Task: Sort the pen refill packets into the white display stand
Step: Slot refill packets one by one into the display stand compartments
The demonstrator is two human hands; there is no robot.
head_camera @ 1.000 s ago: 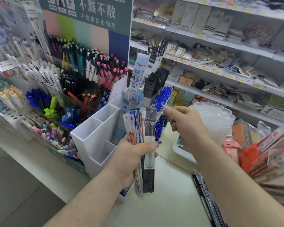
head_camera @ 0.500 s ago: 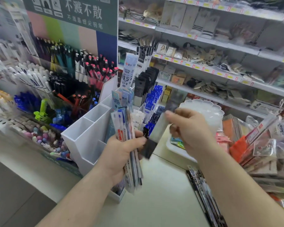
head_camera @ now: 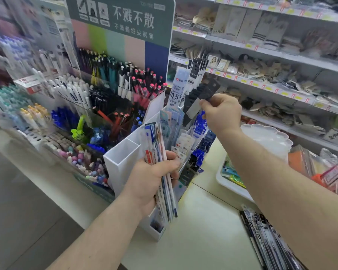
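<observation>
**Where things stand at the counter**

Our left hand [head_camera: 152,184] holds a bundle of packets [head_camera: 160,162] in front of the display stand [head_camera: 123,160]. Our right hand [head_camera: 220,112] holds one packet [head_camera: 199,102] above the stand's rear compartments. The pen rack [head_camera: 98,98] stands left of the stand, a tray [head_camera: 230,184] to its right, shelves [head_camera: 261,55] behind. More packets [head_camera: 265,236] lie on the counter [head_camera: 203,230] at our right.

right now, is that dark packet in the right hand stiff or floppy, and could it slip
The dark packet looks thin and flat, probably light with some flex. The right hand pinches only its upper end while the rest hangs free, so it may swing, and a glossy sleeve could slip.
</observation>
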